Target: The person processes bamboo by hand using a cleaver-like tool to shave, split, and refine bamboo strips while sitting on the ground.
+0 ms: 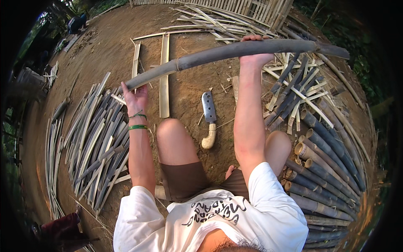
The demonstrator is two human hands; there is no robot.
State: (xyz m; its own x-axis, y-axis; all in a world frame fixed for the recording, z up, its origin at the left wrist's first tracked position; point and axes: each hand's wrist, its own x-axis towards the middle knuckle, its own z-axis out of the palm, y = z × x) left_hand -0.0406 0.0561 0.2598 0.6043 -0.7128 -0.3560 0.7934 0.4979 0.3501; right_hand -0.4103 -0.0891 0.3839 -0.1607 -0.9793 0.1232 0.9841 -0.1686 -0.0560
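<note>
A long dark grey bamboo piece [210, 57] spans the view in front of me, raised above the ground and tilted up to the right. My left hand [136, 98] grips its left end, the fingers mostly hidden behind it. Farther right, my right hand [255, 56] is wrapped round it, fingertips showing over the far side. On the dirt between my knees and the bamboo lies a cleaver [208, 108] with a holed metal blade and a pale curved wooden handle. Beyond my left knee, a pale split bamboo strip [164, 84] lies partly beneath the raised piece.
A heap of split bamboo strips [98, 143] lies at my left. Whole bamboo poles [323, 176] are stacked at my right, with shorter dark pieces [294, 90] above them. Pale strips [218, 21] are piled at the far side near a bamboo fence [247, 9].
</note>
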